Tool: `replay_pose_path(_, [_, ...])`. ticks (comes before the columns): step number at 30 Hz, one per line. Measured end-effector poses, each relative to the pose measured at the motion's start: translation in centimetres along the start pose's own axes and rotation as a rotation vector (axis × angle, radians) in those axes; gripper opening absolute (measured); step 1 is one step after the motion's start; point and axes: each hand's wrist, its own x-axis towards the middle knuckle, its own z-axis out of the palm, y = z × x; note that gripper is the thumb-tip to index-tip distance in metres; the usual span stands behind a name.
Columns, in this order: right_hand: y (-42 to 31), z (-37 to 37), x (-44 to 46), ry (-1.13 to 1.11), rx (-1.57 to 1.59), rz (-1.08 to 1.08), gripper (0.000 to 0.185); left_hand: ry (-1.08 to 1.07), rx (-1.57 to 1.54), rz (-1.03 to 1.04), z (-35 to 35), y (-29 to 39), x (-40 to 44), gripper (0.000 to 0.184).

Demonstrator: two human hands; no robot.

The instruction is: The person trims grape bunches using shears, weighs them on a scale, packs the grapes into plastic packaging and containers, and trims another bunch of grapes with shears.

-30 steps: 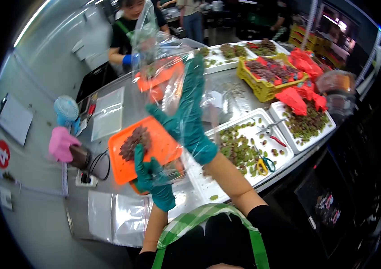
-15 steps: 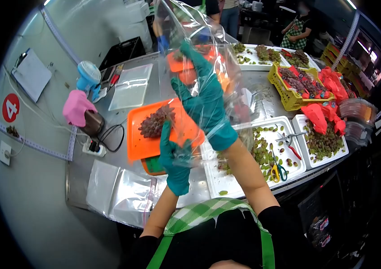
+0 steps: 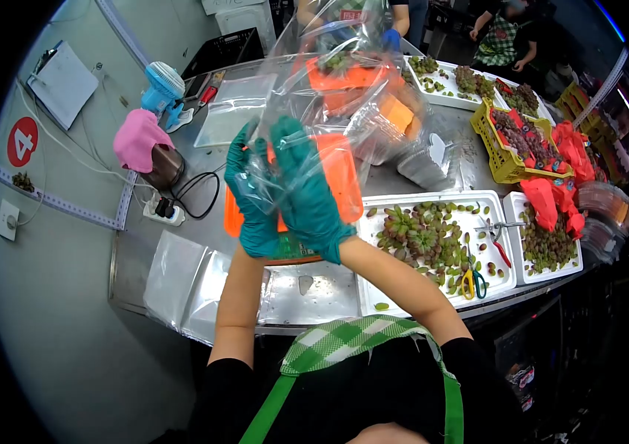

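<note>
Clear plastic bag [image 3: 292,81]: upright above the rectangular orange tray [image 3: 342,177], left of centre. Green-gloved left hand [image 3: 255,203] and green-gloved right hand [image 3: 310,196] adjoin it, fingers extended; whether either grips cannot be determined.

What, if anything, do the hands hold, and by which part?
The clear bag, by its near end, between the left hand and the right hand; the exact grip is unclear.

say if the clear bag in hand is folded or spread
Spread: the clear bag fans out beyond the left hand and right hand.
</note>
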Motion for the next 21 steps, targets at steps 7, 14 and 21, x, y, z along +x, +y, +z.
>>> replay_pose_path(7, [-0.5, 1.5, -0.2, -0.284, -0.166, -0.121, 0.066, 0.083, -0.048, 0.161, -4.0, -2.1, 5.5, 0.033])
replay_pose_path(14, [-0.7, 0.6, -2.8, -0.556, -0.029, 0.016, 0.049, -0.220, -0.748, -0.155, -12.7, -7.2, 14.0, 0.033])
replay_pose_path(21, [5.6, 4.6, -8.4, 0.185, 0.750, 1.208, 0.069, -0.428, -0.224, -0.786, -12.8, -12.4, 10.2, 0.048])
